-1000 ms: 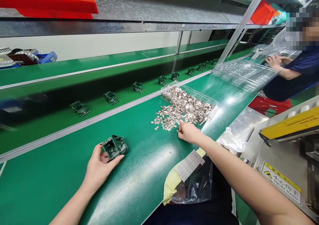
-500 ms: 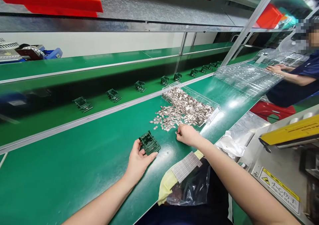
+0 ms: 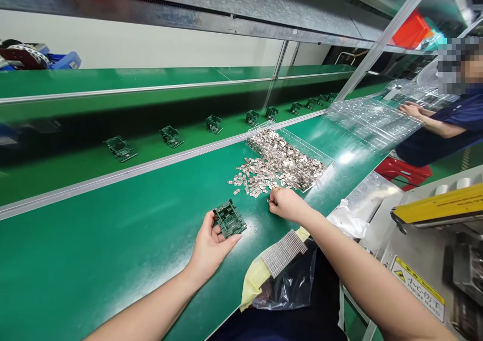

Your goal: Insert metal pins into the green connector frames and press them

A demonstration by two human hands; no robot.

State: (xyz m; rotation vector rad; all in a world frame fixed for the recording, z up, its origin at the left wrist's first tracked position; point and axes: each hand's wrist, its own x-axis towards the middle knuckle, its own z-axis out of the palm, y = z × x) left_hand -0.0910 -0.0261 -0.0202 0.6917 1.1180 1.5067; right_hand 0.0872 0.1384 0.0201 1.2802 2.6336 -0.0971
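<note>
A green circuit board [image 3: 230,220] with slots and small parts is gripped at its left and lower edges by my left hand [image 3: 209,245], tilted above the green bench top. My right hand [image 3: 285,202] pinches at the near edge of a loose heap of small silvery metal pieces [image 3: 254,175]. A bit of metal shows at its fingertips, mostly hidden by the fingers. Behind the heap, a clear plastic tray [image 3: 320,180] lies full of the same pieces. Close to my body, a grid of small grey blocks [image 3: 283,253] rests on yellow tape [image 3: 253,280] and a clear plastic bag [image 3: 290,288].
Several circuit boards [image 3: 171,136] stand in a row on the green strip beyond a metal rail [image 3: 188,157]. Clear plastic trays [image 3: 370,122] lie at the far right, where a co-worker's hands [image 3: 411,109] rest. A machine with a yellow bar [image 3: 437,205] borders the right side.
The circuit board in my left hand has turned slightly so more of its face shows. My right hand stays at the heap's edge. The camera view has tipped a little.
</note>
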